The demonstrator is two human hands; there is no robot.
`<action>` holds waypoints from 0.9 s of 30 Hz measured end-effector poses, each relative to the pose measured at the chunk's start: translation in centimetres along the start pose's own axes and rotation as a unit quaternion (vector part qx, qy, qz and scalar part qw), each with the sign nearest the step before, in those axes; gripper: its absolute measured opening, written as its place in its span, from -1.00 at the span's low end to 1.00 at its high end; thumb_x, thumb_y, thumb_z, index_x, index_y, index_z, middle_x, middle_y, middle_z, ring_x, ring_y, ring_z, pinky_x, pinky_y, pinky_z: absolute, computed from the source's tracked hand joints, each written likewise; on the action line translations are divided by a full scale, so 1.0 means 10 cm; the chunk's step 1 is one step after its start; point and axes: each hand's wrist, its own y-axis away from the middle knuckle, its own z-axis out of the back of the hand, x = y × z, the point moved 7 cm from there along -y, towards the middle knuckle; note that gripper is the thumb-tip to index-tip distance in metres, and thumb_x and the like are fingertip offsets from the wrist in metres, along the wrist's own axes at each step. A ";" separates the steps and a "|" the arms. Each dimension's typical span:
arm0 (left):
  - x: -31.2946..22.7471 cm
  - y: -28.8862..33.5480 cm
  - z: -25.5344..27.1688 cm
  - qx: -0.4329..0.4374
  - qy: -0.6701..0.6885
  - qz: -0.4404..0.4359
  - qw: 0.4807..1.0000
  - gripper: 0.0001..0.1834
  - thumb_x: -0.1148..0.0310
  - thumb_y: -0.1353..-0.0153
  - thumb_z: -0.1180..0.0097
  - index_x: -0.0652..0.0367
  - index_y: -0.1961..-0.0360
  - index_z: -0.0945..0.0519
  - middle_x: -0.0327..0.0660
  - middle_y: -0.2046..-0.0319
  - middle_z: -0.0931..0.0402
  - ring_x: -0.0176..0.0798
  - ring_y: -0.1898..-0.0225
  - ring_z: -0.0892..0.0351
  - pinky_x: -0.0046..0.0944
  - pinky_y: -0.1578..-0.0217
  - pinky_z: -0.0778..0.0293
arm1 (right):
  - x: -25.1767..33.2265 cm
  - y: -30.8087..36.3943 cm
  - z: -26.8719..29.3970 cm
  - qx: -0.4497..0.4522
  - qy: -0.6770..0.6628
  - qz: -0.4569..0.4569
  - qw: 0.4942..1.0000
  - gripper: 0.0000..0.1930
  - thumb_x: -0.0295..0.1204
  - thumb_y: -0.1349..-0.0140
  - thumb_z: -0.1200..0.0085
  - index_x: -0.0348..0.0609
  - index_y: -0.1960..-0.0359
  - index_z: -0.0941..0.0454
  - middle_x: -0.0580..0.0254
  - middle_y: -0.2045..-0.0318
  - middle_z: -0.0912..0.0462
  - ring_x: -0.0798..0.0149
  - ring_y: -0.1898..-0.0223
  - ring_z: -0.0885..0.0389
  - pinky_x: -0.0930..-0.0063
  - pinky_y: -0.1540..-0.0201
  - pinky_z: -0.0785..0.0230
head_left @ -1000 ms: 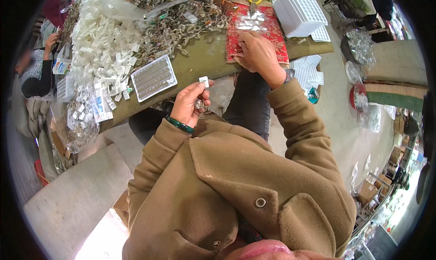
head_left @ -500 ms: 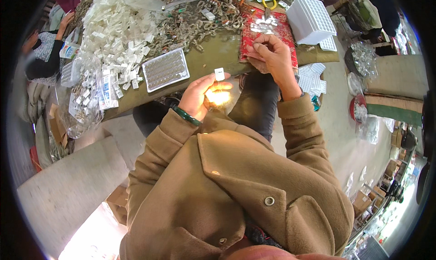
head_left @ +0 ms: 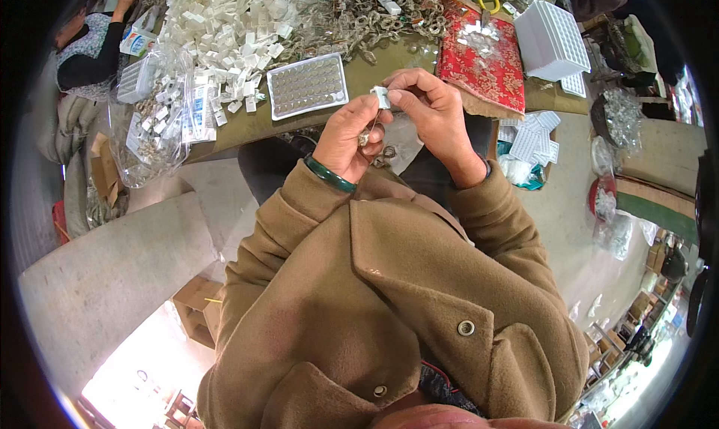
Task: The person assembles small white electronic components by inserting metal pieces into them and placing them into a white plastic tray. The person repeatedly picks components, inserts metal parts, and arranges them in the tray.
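I see both hands raised together over the lap, just short of the table edge. The right hand (head_left: 433,114) pinches a small white tag (head_left: 380,96) between thumb and forefinger; the tag sits at the fingertips of both hands, its long axis roughly upright and tilted slightly left. The left hand (head_left: 350,133) has its fingers curled and pressed around a small metal piece (head_left: 365,137) hanging just below the tag. Beyond the fingers lies an olive-topped table (head_left: 389,58) in a cluttered workroom. Up and left of the fingertips rests a rectangular tray of grey beads (head_left: 308,85); farther left, a heap of white tags (head_left: 225,32). Right of the fingers lies a red patterned cloth (head_left: 487,65), then a white gridded box (head_left: 550,41).
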 end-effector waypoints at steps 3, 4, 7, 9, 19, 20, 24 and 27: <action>0.00 -0.01 -0.01 0.000 0.026 -0.013 1.000 -0.80 0.23 -0.34 -0.11 0.13 0.19 -0.52 -0.33 0.38 -0.51 -0.60 0.59 -0.31 -0.60 0.62 -0.22 | -0.02 0.00 -0.02 0.011 0.041 -0.003 0.999 -0.97 -0.61 -0.26 -0.07 -0.29 0.29 -0.53 0.33 0.26 -0.60 0.52 0.25 -0.51 0.59 0.15 -0.39; 0.00 -0.01 0.00 0.000 0.019 -0.011 1.000 -0.81 0.24 -0.34 -0.11 0.13 0.21 -0.52 -0.33 0.39 -0.50 -0.60 0.59 -0.30 -0.59 0.63 -0.21 | -0.04 -0.01 -0.03 0.016 0.059 -0.005 0.998 -0.97 -0.61 -0.25 -0.07 -0.29 0.29 -0.52 0.34 0.27 -0.59 0.53 0.26 -0.50 0.59 0.16 -0.39; 0.00 0.02 0.08 -0.022 -0.005 0.003 1.000 -0.84 0.27 -0.34 -0.10 0.13 0.27 -0.52 -0.33 0.43 -0.49 -0.61 0.60 -0.28 -0.59 0.66 -0.17 | -0.12 -0.04 -0.01 0.047 0.136 -0.054 0.988 -0.96 -0.61 -0.25 -0.06 -0.27 0.28 -0.52 0.36 0.30 -0.58 0.54 0.27 -0.48 0.61 0.17 -0.38; 0.01 0.03 0.12 -0.019 0.017 0.008 1.000 -0.84 0.28 -0.36 -0.08 0.13 0.29 -0.52 -0.35 0.45 -0.47 -0.62 0.59 -0.28 -0.60 0.66 -0.16 | -0.08 -0.05 -0.04 0.044 0.160 -0.017 0.986 -0.94 -0.55 -0.20 -0.10 -0.27 0.31 -0.54 0.24 0.35 -0.59 0.42 0.33 -0.52 0.55 0.24 -0.38; -0.01 0.06 0.25 -0.042 -0.011 0.004 0.999 -0.82 0.23 -0.37 -0.06 0.10 0.26 -0.50 -0.38 0.45 -0.44 -0.64 0.62 -0.22 -0.60 0.66 -0.13 | -0.19 0.01 -0.21 0.038 0.061 -0.072 0.995 -0.95 -0.61 -0.21 -0.08 -0.26 0.30 -0.52 0.35 0.22 -0.60 0.56 0.25 -0.47 0.63 0.20 -0.36; -0.03 0.07 0.26 -0.053 -0.042 -0.002 0.998 -0.82 0.23 -0.36 -0.08 0.10 0.27 -0.51 -0.37 0.46 -0.44 -0.64 0.62 -0.23 -0.61 0.67 -0.13 | -0.16 -0.02 -0.22 0.045 0.123 -0.057 0.990 -0.96 -0.60 -0.20 -0.10 -0.27 0.32 -0.53 0.36 0.24 -0.60 0.56 0.26 -0.47 0.65 0.22 -0.35; -0.07 0.10 0.30 -0.035 -0.015 -0.015 0.999 -0.82 0.23 -0.35 -0.09 0.12 0.26 -0.51 -0.36 0.47 -0.45 -0.63 0.62 -0.26 -0.61 0.69 -0.12 | -0.16 -0.09 -0.26 0.090 0.048 -0.113 0.988 -0.95 -0.61 -0.20 -0.09 -0.29 0.32 -0.57 0.38 0.26 -0.61 0.56 0.29 -0.49 0.66 0.24 -0.36; -0.08 0.09 0.38 -0.022 0.047 -0.021 0.998 -0.82 0.24 -0.36 -0.07 0.13 0.25 -0.52 -0.36 0.47 -0.44 -0.64 0.62 -0.25 -0.61 0.69 -0.11 | -0.14 -0.13 -0.28 0.088 0.078 -0.104 0.988 -0.94 -0.59 -0.21 -0.11 -0.30 0.30 -0.58 0.39 0.32 -0.61 0.55 0.31 -0.50 0.62 0.24 -0.39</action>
